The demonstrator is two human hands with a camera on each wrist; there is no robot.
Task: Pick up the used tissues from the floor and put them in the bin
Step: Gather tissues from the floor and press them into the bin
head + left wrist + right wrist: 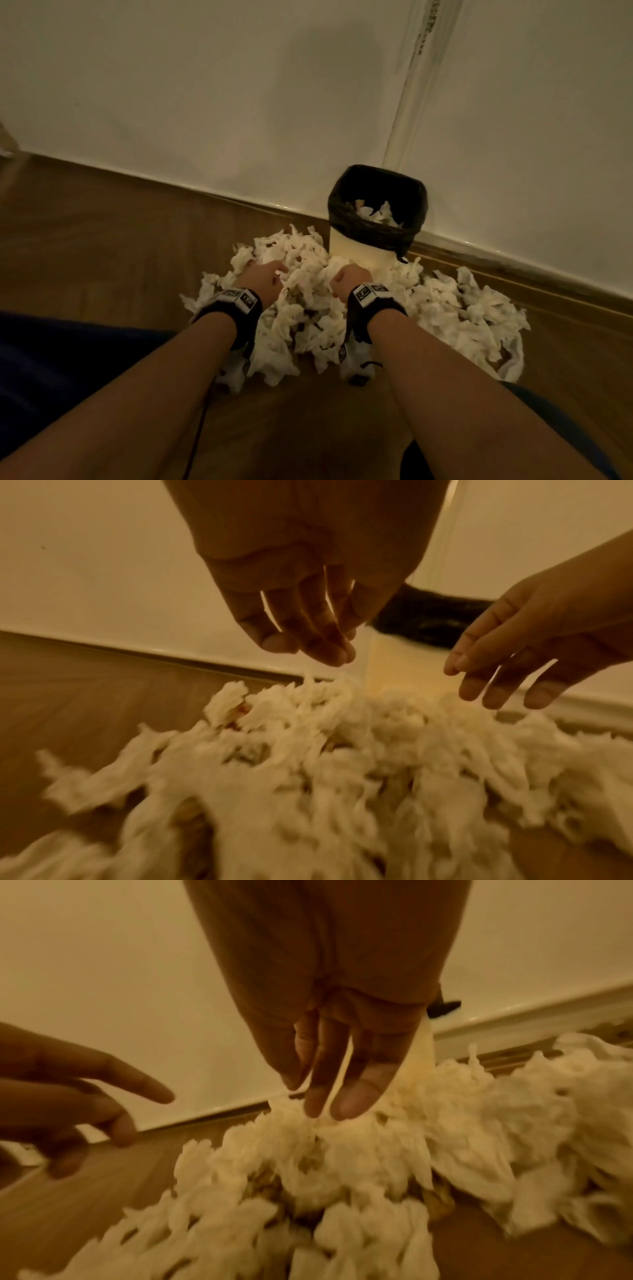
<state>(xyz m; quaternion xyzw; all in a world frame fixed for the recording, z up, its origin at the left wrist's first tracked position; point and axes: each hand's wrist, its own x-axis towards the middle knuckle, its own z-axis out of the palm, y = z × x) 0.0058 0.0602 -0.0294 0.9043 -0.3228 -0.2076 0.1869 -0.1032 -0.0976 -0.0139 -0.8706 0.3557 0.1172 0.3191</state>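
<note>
Left grip: the left hand (301,593) holds nothing; its fingers (318,631) hang loosely spread and point down, their tips just above the pile.
Right grip: the right hand (346,1031) holds nothing that shows; its fingers (356,1093) reach straight down and the tips touch the top of the pile. In the head view this hand (349,279) looks curled, with only the knuckles showing, so the wrist view is the clearer one.
Hands, count: two, side by side and near each other, both over the middle of the pile, both just before the bin.
Arms: two bare forearms reach forward and down from the near edge of the floor; each wrist carries one black band (236,303) with white marker tags.
Tissues on the floor: one wide heap of crumpled white tissues (442,308), too many and too tangled to count, some with brownish stains. The heap spreads along the floor by the wall edge, to both sides of the bin's foot and toward the person.
Bin: one pale bin (359,248) with one black liner (373,233) folded over its rim, upright at the floor's far edge against the wall (205,102).
Tissues in the bin: several white ones (376,214) lie inside; the number cannot be told.
Floor: brown wood (102,240), with a skirting strip along the wall.
</note>
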